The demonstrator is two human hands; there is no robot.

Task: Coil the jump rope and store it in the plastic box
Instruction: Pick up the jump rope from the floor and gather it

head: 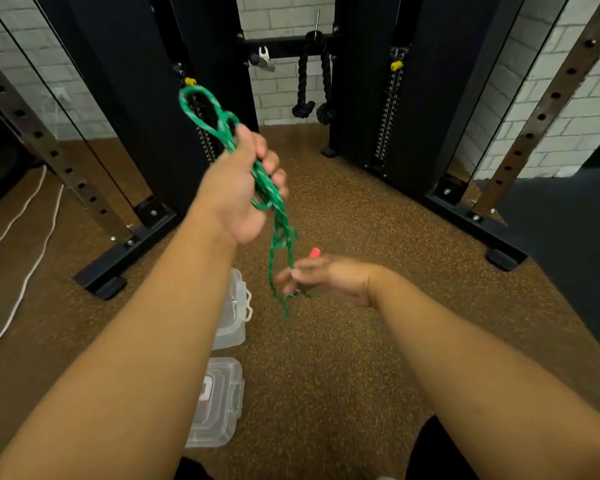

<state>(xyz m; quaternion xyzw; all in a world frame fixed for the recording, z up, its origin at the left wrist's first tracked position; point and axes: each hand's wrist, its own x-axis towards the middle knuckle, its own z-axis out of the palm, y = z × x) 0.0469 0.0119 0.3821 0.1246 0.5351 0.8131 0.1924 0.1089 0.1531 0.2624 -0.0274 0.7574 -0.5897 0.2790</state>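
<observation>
Left hand (pixel 238 188) around green jump rope (pixel 269 192) — loops above, strands below.

Head-worn view looks forward and down, close above the floor (pixel 361 341).

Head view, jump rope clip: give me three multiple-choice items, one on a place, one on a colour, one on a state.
1. Where is the plastic box?
A. On the floor beneath the left forearm
B. Hung on the rack
C. In the right hand

2. What colour is the jump rope?
A. White
B. Green
C. Black

3. How is the rope held?
A. Lying loose on the floor
B. Bunched in loops in the raised left hand
C. Packed in the box

Answers:
1. A, the clear box sits open on the floor, its lid nearer the camera.
2. B, the cord is green; a red handle tip shows at the right hand.
3. B, loops stick out above the fist and strands hang down.
</observation>
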